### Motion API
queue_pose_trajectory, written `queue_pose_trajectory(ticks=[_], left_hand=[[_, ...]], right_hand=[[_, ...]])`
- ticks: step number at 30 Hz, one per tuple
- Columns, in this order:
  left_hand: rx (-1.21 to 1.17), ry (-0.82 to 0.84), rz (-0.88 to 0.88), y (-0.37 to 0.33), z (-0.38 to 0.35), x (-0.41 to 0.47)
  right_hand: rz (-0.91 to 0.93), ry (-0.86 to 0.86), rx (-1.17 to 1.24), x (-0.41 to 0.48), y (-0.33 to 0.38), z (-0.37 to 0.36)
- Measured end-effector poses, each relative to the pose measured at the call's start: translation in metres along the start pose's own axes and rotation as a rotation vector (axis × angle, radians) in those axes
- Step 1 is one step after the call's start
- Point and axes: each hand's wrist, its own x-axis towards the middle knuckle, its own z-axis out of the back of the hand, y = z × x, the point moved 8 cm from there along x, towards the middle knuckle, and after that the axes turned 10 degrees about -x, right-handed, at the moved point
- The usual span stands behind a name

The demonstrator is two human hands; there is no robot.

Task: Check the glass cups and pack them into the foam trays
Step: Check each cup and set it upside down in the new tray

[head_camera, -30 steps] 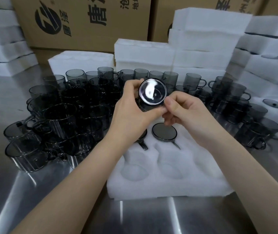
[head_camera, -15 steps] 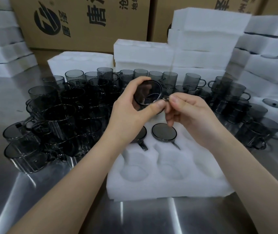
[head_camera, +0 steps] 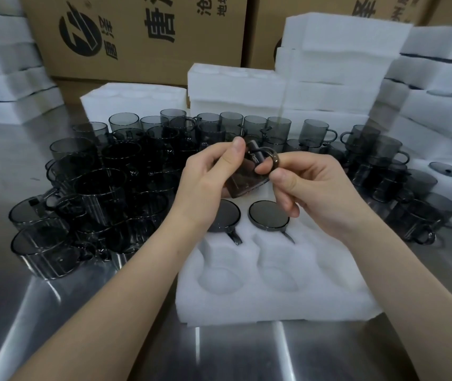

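Smoky grey transparent glass cup (head_camera: 246,178) is held above the foam tray (head_camera: 274,301), axis near upright, handle pointing right. The left grip (head_camera: 205,185) holds its body; the right grip (head_camera: 310,188) pinches the handle.

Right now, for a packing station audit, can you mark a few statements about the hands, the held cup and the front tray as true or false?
1. Both the left hand and the right hand hold one smoked glass cup above the foam tray. True.
2. The right hand grips the cup by its base. False: it pinches the handle, and the left hand holds the body.
3. Two packed cups sit in the tray's far row. True.
4. Every pocket in the tray is filled. False: the near pockets are empty.
5. Loose cups stand on the steel table on both sides of the tray. True.
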Motion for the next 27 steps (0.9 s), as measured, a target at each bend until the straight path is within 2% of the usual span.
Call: queue_pose_trajectory(ticks=[9, 16, 22, 27], left_hand=[[0.142, 0.089, -0.01, -0.001, -0.01, -0.002], [0.304, 0.062, -0.067, 0.001, -0.011, -0.002], [0.436, 0.094, -0.153, -0.007, -0.019, -0.007], [0.517, 0.11, -0.224, -0.013, -0.02, -0.008]], right_hand=[[-0.014, -0.057, -0.042, 0.001, -0.004, 0.008], [-0.139, -0.034, -0.056, 0.003, -0.011, 0.007], [-0.24, -0.066, -0.191, 0.002, -0.02, 0.01], [-0.265, -0.056, -0.202, 0.001, -0.025, 0.008]])
